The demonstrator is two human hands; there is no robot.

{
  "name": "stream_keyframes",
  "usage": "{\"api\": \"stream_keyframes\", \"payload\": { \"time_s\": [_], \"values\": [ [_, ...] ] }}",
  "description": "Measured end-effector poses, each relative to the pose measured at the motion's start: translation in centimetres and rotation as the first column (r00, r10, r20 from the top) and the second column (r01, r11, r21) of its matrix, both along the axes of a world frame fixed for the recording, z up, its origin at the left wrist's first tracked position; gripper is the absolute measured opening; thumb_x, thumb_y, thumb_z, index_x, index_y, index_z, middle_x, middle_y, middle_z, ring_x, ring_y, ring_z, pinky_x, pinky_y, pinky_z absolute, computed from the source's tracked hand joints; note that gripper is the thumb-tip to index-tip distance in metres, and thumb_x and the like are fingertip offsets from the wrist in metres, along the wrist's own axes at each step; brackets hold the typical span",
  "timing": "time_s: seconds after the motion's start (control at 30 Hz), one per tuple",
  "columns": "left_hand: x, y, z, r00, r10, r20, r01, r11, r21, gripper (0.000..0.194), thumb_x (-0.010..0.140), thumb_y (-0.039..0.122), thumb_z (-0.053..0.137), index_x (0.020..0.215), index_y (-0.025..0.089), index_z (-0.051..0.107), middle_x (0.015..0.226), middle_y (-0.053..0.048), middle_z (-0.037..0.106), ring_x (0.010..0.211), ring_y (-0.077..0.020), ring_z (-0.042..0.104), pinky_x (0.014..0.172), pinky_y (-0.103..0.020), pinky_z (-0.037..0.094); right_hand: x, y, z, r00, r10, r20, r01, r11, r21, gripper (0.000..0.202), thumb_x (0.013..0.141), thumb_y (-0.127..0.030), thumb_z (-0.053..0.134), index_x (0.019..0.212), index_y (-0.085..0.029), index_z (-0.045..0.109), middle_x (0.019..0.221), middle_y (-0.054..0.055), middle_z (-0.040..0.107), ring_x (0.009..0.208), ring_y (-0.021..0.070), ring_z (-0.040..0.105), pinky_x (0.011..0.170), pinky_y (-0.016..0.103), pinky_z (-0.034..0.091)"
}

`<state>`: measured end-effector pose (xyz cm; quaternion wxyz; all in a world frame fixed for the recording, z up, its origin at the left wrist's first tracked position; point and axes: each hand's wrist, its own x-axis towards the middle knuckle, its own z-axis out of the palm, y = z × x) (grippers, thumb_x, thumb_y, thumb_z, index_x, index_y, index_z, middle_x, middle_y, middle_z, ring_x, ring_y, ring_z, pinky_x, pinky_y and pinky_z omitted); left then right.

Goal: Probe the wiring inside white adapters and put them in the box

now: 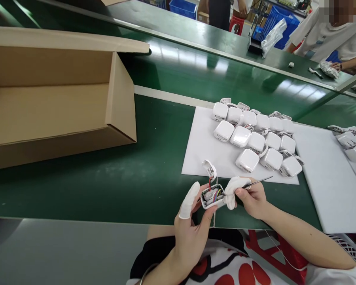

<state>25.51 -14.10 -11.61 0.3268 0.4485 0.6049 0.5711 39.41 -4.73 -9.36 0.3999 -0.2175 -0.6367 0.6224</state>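
Note:
An opened white plastic housing [205,205] rests in my left hand [191,225], gripped at its edges between thumb and fingers. Coloured wires [216,194] are packed inside it, and a red wire runs up to a small white curved part [209,169] just beyond. My right hand [252,198] pinches a thin metal tool like tweezers [256,182], its near end pointing into the housing. White finger cots cover some fingers on both hands. Past my hands, several similar closed white units [247,160] sit in rows on a white sheet [198,146].
A large open cardboard box [121,103] stands on the green table [77,186] at left. More white units [354,152] lie at far right beside another white board [326,166]. Across the green divider [178,67], a person [338,43] works at the opposite bench.

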Motion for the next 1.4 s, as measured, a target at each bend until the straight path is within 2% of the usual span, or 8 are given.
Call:
{"api": "stream_keyframes", "payload": {
  "time_s": [0.23, 0.4, 0.73, 0.9, 0.97, 1.07, 1.13, 1.4],
  "values": [
    [0.0, 0.1, -0.3, 1.000, 0.020, 0.023, -0.020, 1.000, -0.006, 0.049, 0.085, 0.025, 0.056, 0.131, 0.022, 0.039, 0.114, -0.010, 0.063, 0.098, -0.0202, 0.064, 0.081, -0.032, 0.057, 0.4, -0.2, -1.7, 1.000, 0.001, -0.014, -0.004, 0.984, -0.179, 0.028, 0.092, -0.034, 0.049, 0.087, -0.011, 0.063, 0.059, 0.004, 0.058, 0.047, 0.0106, 0.051, 0.043, 0.021, 0.042],
    [0.0, 0.2, -0.2, 1.000, 0.020, 0.015, -0.020, 1.000, 0.014, 0.049, 0.085, 0.023, 0.055, 0.131, 0.023, 0.039, 0.114, -0.009, 0.063, 0.099, -0.0196, 0.064, 0.080, -0.030, 0.057, 0.3, -0.4, -2.1, 1.000, -0.010, -0.024, 0.005, 0.983, -0.186, 0.027, 0.091, -0.033, 0.049, 0.085, -0.011, 0.063, 0.059, 0.003, 0.057, 0.047, 0.0102, 0.050, 0.042, 0.021, 0.040],
    [0.0, 0.3, 0.3, 0.999, 0.027, -0.047, -0.025, 0.999, 0.035, 0.057, 0.083, 0.021, 0.058, 0.134, 0.025, 0.034, 0.112, -0.007, 0.065, 0.095, -0.0192, 0.065, 0.080, -0.031, 0.058, -0.4, -0.1, 0.6, 0.988, -0.103, 0.111, 0.068, 0.956, 0.284, 0.024, 0.092, -0.029, 0.047, 0.079, -0.015, 0.062, 0.066, 0.005, 0.059, 0.057, 0.0138, 0.053, 0.049, 0.024, 0.044],
    [0.0, 0.3, 0.3, 0.998, 0.017, -0.055, -0.015, 0.999, 0.030, 0.059, 0.082, 0.020, 0.059, 0.134, 0.026, 0.033, 0.112, -0.006, 0.065, 0.096, -0.0191, 0.065, 0.079, -0.031, 0.057, -0.2, 0.1, 1.7, 0.977, -0.119, 0.178, 0.003, 0.840, 0.542, 0.021, 0.094, -0.026, 0.044, 0.090, -0.017, 0.062, 0.072, 0.006, 0.064, 0.063, 0.0141, 0.057, 0.054, 0.025, 0.048],
    [0.0, 0.3, 0.3, 0.998, 0.008, -0.055, -0.006, 0.999, 0.037, 0.058, 0.083, 0.019, 0.058, 0.134, 0.027, 0.033, 0.111, -0.006, 0.065, 0.097, -0.0186, 0.064, 0.081, -0.032, 0.057, -0.3, 0.2, 2.2, 0.969, -0.149, 0.197, -0.035, 0.707, 0.707, 0.020, 0.094, -0.025, 0.043, 0.094, -0.015, 0.061, 0.071, 0.007, 0.064, 0.061, 0.0147, 0.056, 0.053, 0.026, 0.047],
    [0.1, 0.2, 0.1, 0.998, -0.004, -0.062, 0.007, 0.998, 0.057, 0.058, 0.083, 0.018, 0.058, 0.134, 0.028, 0.033, 0.111, -0.006, 0.065, 0.095, -0.0180, 0.065, 0.084, -0.034, 0.055, -0.6, 0.3, 2.9, 0.960, -0.196, 0.200, -0.106, 0.405, 0.908, 0.020, 0.093, -0.022, 0.043, 0.097, -0.011, 0.059, 0.063, 0.008, 0.060, 0.055, 0.0170, 0.052, 0.044, 0.028, 0.041],
    [0.3, 0.2, 0.0, 0.998, 0.001, -0.063, 0.003, 0.998, 0.057, 0.059, 0.082, 0.018, 0.059, 0.134, 0.027, 0.033, 0.110, -0.006, 0.065, 0.094, -0.0184, 0.065, 0.087, -0.036, 0.054, -0.8, 0.1, 3.3, 0.950, -0.253, 0.185, -0.103, 0.304, 0.947, 0.020, 0.092, -0.023, 0.042, 0.094, -0.011, 0.058, 0.057, 0.007, 0.056, 0.052, 0.0177, 0.048, 0.040, 0.028, 0.036],
    [0.6, 0.5, 0.0, 0.986, -0.001, -0.165, 0.022, 0.992, 0.128, 0.069, 0.078, 0.017, 0.064, 0.136, 0.028, 0.029, 0.106, -0.005, 0.067, 0.092, -0.0181, 0.065, 0.087, -0.034, 0.053, -0.5, 0.3, 3.5, 0.856, -0.450, 0.254, -0.104, 0.331, 0.938, 0.025, 0.093, -0.021, 0.037, 0.072, -0.017, 0.052, 0.053, 0.003, 0.048, 0.047, 0.0146, 0.038, 0.043, 0.028, 0.025]
  ]
}}
